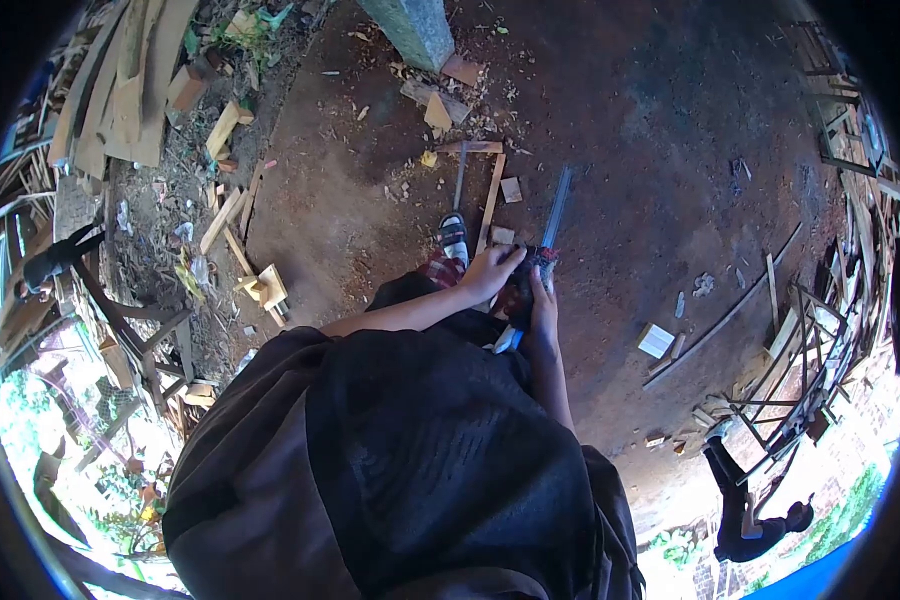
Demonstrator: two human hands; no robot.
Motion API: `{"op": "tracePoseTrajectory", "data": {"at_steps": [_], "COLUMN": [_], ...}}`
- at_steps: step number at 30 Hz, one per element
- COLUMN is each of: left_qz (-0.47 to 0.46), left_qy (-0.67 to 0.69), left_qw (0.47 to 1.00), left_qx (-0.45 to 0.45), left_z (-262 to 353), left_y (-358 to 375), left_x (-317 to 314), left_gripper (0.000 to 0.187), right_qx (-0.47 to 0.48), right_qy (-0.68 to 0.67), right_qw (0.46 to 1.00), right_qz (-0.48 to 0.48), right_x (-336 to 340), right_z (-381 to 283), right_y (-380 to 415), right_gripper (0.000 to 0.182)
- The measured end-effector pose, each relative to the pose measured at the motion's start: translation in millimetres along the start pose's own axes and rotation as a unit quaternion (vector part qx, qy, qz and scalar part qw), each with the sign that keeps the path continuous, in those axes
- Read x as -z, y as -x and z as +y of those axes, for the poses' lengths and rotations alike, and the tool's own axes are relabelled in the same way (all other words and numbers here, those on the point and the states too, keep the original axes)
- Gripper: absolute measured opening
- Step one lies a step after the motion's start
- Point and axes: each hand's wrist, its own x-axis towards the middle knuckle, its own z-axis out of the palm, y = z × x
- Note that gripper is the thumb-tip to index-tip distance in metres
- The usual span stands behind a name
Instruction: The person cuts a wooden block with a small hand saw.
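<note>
My left hand (492, 275) reaches in from the left, its fingers closed at the edge of a small dark object with red patches (540, 256). Opposite it, my right hand (543, 298) is closed around the same object, thumb pointing forward. I cannot tell what kind of object it is. From its far side a long, narrow blue-grey strip (560, 205) runs forward over the ground. Just beyond my left hand are a small wood block (502, 236) and a long thin wooden piece (492, 200). My sandalled foot (453, 236) shows to the left.
A stone post (410, 35) stands ahead, with wood offcuts (436, 108) at its base. Boards (120, 90) lean at the upper left. A pale block (656, 340) and a long strip (725, 308) lie to the right. Another person (760, 525) stands at the lower right.
</note>
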Motion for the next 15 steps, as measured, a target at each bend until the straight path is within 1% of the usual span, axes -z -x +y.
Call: {"op": "tracePoseTrajectory", "data": {"at_steps": [2, 3, 6, 7, 9, 10, 11, 12, 14, 15], "left_qz": [-0.028, -0.027, -0.042, -0.053, -0.056, -0.057, -0.048, -0.031, 0.004, 0.026], "left_qy": [-0.039, -0.067, -0.029, -0.027, -0.003, 0.010, 0.009, 0.012, 0.017, -0.037], "left_qw": [0.999, 0.997, 0.997, 0.997, 0.998, 0.997, 0.997, 0.999, 1.000, 0.999], "left_qx": [0.006, -0.022, -0.053, -0.047, 0.016, 0.047, 0.058, 0.040, 0.002, -0.002], "left_z": [-1, -1, 6, 12, 29, 39, 47, 53, 60, 63], "left_y": [-10, -15, -35, -43, -60, -69, -81, -95, -123, -139], "left_x": [4, 5, 3, 2, -1, -5, -11, -19, -40, -51], "left_gripper": [0.034, 0.028, 0.021, 0.020, 0.021, 0.021, 0.022, 0.022, 0.022, 0.021], "right_qx": [-0.003, -0.001, -0.027, -0.032, -0.041, -0.047, -0.051, -0.054, 0.059, 0.050], "right_qy": [-0.028, -0.042, -0.039, -0.043, -0.049, -0.028, -0.006, 0.017, 0.103, 0.145], "right_qw": [1.000, 0.999, 0.997, 0.997, 0.997, 0.998, 0.998, 0.998, 0.993, 0.988], "right_qz": [0.002, 0.002, 0.060, 0.055, 0.044, 0.040, 0.036, 0.030, -0.013, -0.020], "right_x": [2, 3, 9, 14, 27, 36, 45, 58, 117, 112], "right_z": [-11, -18, -43, -54, -75, -87, -101, -114, -100, -138], "right_y": [-4, -10, -31, -40, -58, -69, -80, -96, -165, -151], "right_gripper": [0.024, 0.023, 0.024, 0.024, 0.026, 0.027, 0.027, 0.028, 0.026, 0.026]}}
